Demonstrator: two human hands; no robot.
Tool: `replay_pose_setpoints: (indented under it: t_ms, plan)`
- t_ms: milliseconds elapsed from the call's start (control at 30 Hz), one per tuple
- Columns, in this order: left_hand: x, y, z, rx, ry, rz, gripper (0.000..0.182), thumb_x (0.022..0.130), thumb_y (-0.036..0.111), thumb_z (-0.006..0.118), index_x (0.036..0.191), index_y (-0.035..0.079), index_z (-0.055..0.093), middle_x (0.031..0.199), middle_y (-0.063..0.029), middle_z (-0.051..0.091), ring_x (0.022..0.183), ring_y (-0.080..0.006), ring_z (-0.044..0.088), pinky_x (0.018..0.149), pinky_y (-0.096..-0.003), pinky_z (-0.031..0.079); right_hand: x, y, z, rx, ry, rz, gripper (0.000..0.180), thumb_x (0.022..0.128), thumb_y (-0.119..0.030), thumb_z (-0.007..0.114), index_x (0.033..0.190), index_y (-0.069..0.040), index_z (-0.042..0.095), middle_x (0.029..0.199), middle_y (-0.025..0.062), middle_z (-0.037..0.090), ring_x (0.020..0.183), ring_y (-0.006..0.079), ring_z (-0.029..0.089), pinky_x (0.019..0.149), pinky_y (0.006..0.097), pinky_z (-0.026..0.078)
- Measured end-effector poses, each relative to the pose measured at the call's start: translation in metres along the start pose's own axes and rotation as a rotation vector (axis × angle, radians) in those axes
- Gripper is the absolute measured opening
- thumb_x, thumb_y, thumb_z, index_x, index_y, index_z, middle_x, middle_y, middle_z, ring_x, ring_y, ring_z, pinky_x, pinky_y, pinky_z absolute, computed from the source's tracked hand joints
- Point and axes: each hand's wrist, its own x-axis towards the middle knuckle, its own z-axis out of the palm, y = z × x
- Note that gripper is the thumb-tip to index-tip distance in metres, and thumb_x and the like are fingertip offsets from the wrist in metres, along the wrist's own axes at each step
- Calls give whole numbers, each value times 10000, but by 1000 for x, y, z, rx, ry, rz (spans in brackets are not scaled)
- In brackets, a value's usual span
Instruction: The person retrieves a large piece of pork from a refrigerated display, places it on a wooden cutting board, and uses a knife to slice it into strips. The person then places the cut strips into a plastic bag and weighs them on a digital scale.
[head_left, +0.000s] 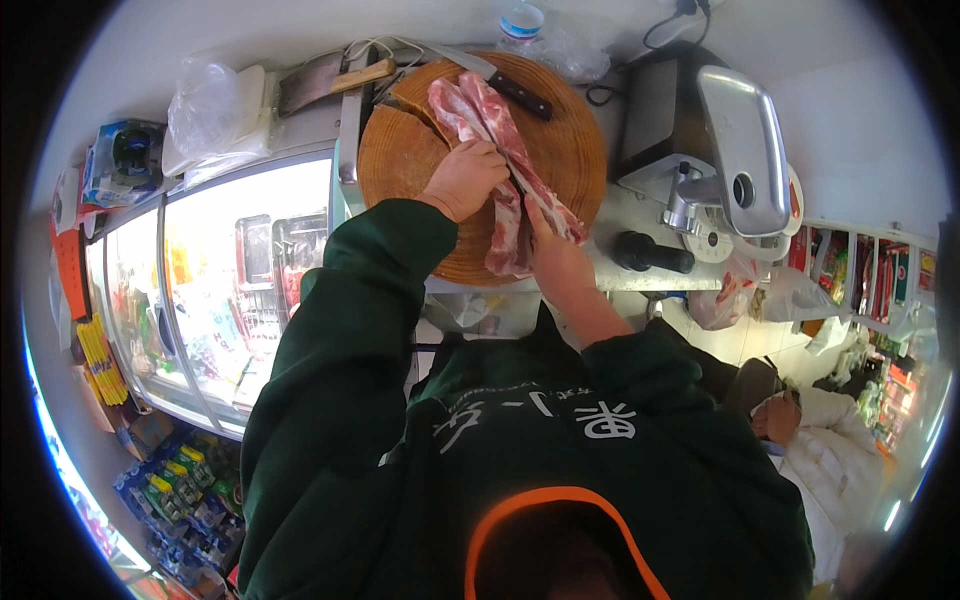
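Note:
A long slab of raw meat (499, 112) lies on a round wooden chopping block (405, 161), parted lengthwise over much of its length. My left hand (469, 176) presses on the left strip with bent fingers. At the lower end of the right strip is my right hand (556, 259), its forefinger stretched up along a dark, narrow thing between the strips, perhaps a knife blade; its handle is hidden in the hand. Behind the meat, a knife with a dark handle (523, 94) rests on the block's far edge. The block has a wide crack at its upper left.
A cleaver (315, 81) with a wooden handle lies left of the block. To the right stand a meat grinder with a steel tray (750, 142) and a black plunger (652, 252). A glass-topped display case (247, 262) is at left. Another person (817, 442) is at the lower right.

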Motion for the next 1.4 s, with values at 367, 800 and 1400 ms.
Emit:
replay_pose_setpoints:
  t_ms: [367,800,1400]
  plan:
    - [0,-4,3,-79,-18,-46,302,657,31,694,953,90,706,1037,-20,673,1106,-255,573,991,-403,449,-42,13,4,44,-170,71,824,949,-94,479,1626,-303,60,966,252,699,856,409,700,777,517,542]
    - [-11,-2,-16,-15,-88,30,327,658,49,706,975,116,662,1045,-37,626,1080,-280,565,996,-419,450,-138,57,20,36,-190,25,871,923,-101,547,1631,-238,59,754,213,685,683,397,677,661,531,534]
    - [2,-17,-41,102,-109,-109,417,815,93,599,1228,52,636,1293,-108,592,1272,-299,528,1083,-440,417,-48,10,-7,273,29,-104,681,1002,-188,470,1607,-213,158,837,274,683,770,470,660,717,574,497]
